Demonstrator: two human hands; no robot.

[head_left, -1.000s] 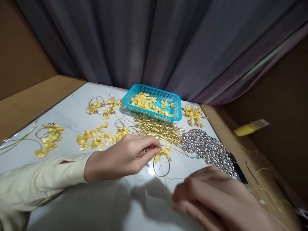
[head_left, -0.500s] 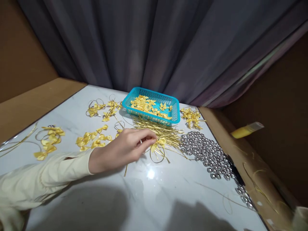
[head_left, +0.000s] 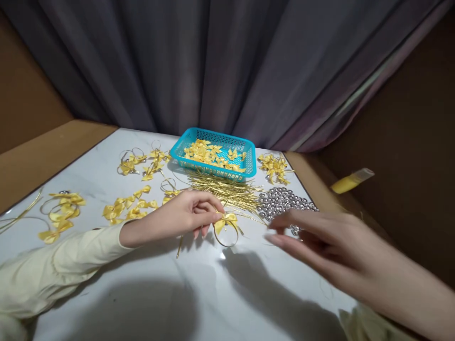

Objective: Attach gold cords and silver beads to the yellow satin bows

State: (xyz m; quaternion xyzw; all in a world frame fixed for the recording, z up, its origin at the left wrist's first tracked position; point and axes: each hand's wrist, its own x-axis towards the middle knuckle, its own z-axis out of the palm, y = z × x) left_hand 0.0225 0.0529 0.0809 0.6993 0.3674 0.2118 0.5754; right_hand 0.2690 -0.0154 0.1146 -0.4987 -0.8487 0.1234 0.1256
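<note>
head view: left hand point(head_left: 186, 210) pinches looped bow point(head_left: 226, 221); right hand point(head_left: 337, 244) parted, looks empty; some bows point(head_left: 128, 166) seem looped, loose bows point(head_left: 202, 152) remain in basket point(head_left: 251, 158).

Light from above leaves a small glare spot on the glossy white marbled table point(head_left: 88, 166), its near part darkened by broad soft shadows. The grey-purple folded fabric curtain point(head_left: 185, 61) looks dim. The bare right hand point(head_left: 330, 248) is slightly blurred; wide-angle distortion stretches the corners.
</note>
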